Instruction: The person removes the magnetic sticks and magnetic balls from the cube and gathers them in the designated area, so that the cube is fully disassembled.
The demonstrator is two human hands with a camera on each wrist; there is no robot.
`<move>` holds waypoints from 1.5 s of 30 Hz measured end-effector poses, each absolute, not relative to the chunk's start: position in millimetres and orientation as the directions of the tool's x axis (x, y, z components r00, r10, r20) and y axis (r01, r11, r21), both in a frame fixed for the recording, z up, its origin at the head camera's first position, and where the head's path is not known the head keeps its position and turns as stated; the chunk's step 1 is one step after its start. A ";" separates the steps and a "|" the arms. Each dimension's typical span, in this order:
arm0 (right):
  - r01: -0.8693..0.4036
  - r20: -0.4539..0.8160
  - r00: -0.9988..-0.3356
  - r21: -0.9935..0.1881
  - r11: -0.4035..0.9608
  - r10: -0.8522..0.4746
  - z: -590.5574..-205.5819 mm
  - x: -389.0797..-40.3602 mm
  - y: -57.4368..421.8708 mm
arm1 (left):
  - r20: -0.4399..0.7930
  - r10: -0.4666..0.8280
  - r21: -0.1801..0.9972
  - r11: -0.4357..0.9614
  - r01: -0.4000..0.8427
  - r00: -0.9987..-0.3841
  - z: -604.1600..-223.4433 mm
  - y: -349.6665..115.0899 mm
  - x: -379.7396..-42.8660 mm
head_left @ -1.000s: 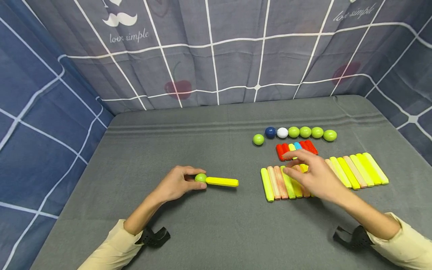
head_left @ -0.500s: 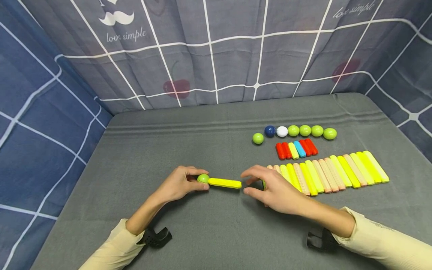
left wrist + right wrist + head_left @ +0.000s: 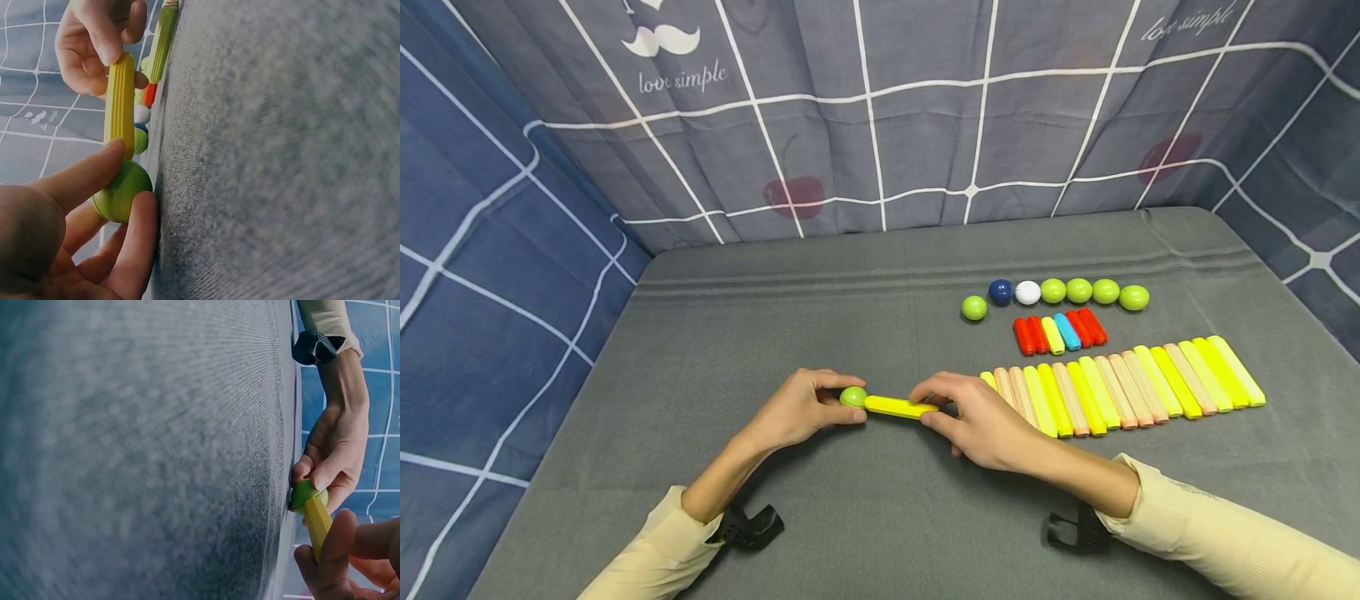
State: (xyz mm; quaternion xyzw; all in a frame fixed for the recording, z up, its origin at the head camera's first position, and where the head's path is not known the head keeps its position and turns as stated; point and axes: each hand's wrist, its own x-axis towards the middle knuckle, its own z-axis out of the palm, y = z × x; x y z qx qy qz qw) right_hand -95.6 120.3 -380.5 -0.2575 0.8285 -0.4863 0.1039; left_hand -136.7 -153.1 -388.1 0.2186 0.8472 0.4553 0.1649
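Observation:
My left hand (image 3: 796, 412) pinches a green ball (image 3: 853, 397) between thumb and fingers, low over the grey cloth. A yellow ridged stick (image 3: 889, 406) meets the ball's right side, end on. At the stick's other end is my right hand (image 3: 988, 423), with its thumb and fingertips on either side of it. In the left wrist view, the stick (image 3: 120, 100) runs straight from the ball (image 3: 127, 190) to the right-hand fingers. The right wrist view shows the left hand (image 3: 340, 447) around the ball; right-hand fingers cover part of the stick (image 3: 317, 528).
Right of the hands lies a row of long yellow and pale wooden sticks (image 3: 1120, 387). Behind it are short red, yellow and blue sticks (image 3: 1066, 331). Farther back sit green balls (image 3: 1078, 291), a white ball (image 3: 1027, 292) and a dark blue ball (image 3: 1001, 292).
My right hand has moved left from above the stick row to the yellow stick's free end and now grips it. The left hand keeps hold of the green ball, nearly still.

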 end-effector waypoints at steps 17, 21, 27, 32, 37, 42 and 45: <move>-0.436 0.118 -0.842 -0.722 0.537 -0.526 -383.0 -95.4 119.7 | -0.097 0.534 0.837 0.500 0.221 -0.840 -386.8 -152.3 -134.7; -0.461 0.117 -0.826 -0.702 0.543 -0.551 -383.6 -93.4 118.0 | -0.089 0.536 0.833 0.502 0.232 -0.839 -386.0 -152.2 -134.7; -0.496 0.123 -0.810 -0.664 0.559 -0.573 -381.4 -88.9 118.6 | -0.077 0.527 0.823 0.513 0.244 -0.847 -386.6 -152.4 -134.6; -0.518 0.132 -0.807 -0.627 0.581 -0.576 -379.0 -83.8 129.1 | -0.074 0.505 0.816 0.526 0.239 -0.860 -388.4 -154.9 -136.6; -0.482 0.128 -0.822 -0.675 0.558 -0.555 -375.4 -81.6 141.7 | -0.092 0.491 0.811 0.542 0.221 -0.866 -387.9 -155.4 -137.3; -0.424 0.053 -0.816 -0.732 0.533 -0.576 -372.0 -79.6 148.5 | -0.093 0.492 0.818 0.533 0.215 -0.866 -388.1 -154.8 -137.0; -0.395 0.018 -0.811 -0.755 0.523 -0.585 -371.2 -77.2 151.7 | -0.095 0.493 0.822 0.529 0.211 -0.865 -388.1 -154.4 -136.9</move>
